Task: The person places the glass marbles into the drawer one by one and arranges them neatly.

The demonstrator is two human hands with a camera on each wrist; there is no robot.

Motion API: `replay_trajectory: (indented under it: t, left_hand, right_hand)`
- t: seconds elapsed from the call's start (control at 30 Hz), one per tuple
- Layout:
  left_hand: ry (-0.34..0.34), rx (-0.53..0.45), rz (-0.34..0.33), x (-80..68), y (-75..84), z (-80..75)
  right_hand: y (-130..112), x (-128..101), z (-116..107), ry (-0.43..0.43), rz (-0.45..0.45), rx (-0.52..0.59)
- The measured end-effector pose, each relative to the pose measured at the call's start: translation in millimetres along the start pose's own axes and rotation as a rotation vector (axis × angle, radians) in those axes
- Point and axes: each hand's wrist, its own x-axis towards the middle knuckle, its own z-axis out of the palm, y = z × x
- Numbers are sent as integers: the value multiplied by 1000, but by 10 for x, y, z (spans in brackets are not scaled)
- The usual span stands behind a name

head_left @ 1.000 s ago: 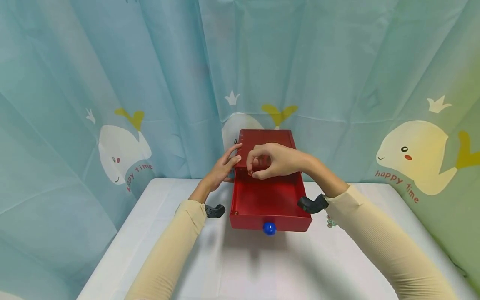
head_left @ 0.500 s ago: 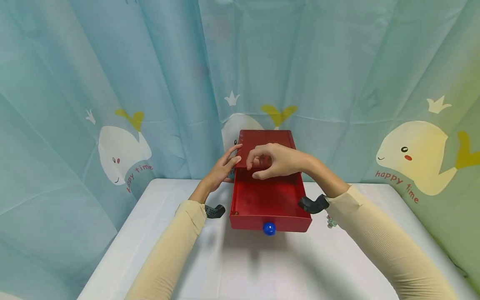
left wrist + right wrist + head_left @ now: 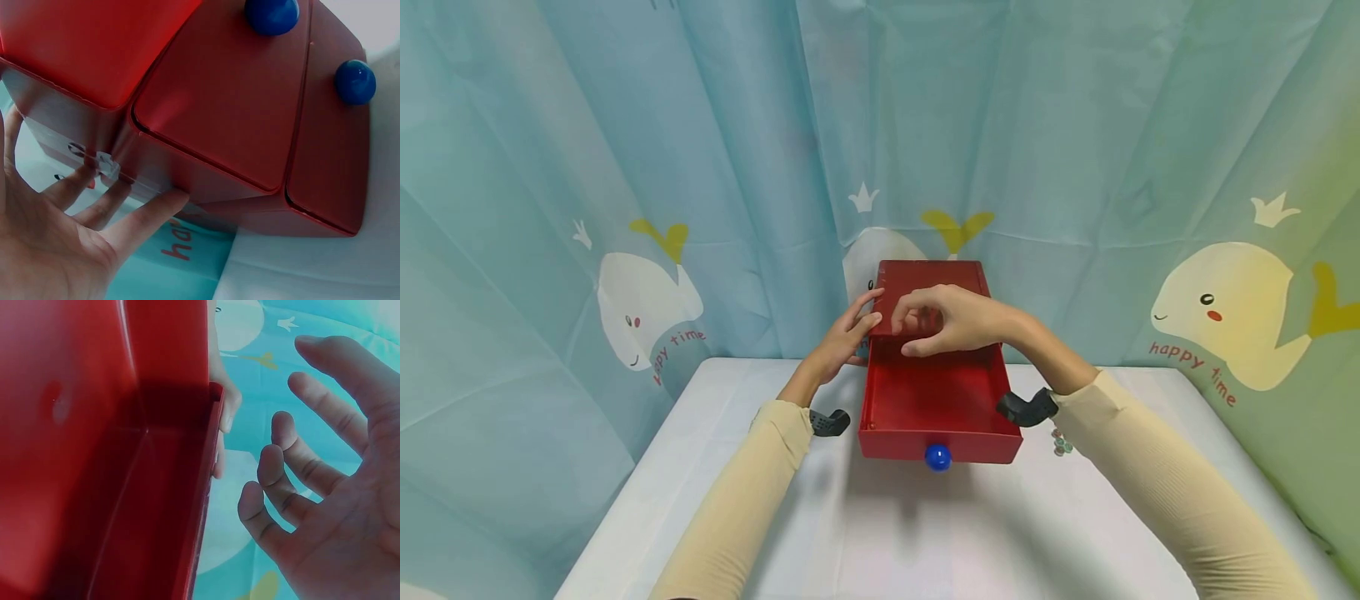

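A person works at a small red drawer cabinet [image 3: 931, 287] on a white table [image 3: 925, 533], its top drawer [image 3: 936, 404] pulled well out toward six o'clock and apparently empty. The left hand [image 3: 842, 337] steadies the cabinet's side at nine o'clock, fingers straight against it. The right hand [image 3: 951, 321] hovers over the drawer's far end, fingers relaxed and holding nothing visible. The drawer is yet to be closed. Count: one cabinet, three blue knobs [image 3: 355, 81] across the views, a few small beads [image 3: 1060, 446] at three o'clock.
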Motion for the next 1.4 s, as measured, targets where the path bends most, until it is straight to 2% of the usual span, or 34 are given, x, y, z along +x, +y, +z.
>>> replay_trajectory:
  t: [0.3, 0.7, 0.97, 1.4]
  left_hand:
    - [11, -3, -2, 34, -15, -23]
    - [11, -4, 3, 48, -20, -4]
    - [6, -7, 11, 37, -29, 2]
    - [8, -9, 9, -28, 9, 18]
  right_hand:
    - [-12, -20, -71, 27, 16, -41]
    - [-37, -226, -239, 77, 74, -84]
    - [-8, -412, -335, 108, 121, -112]
    - [107, -782, -423, 178, 130, -145]
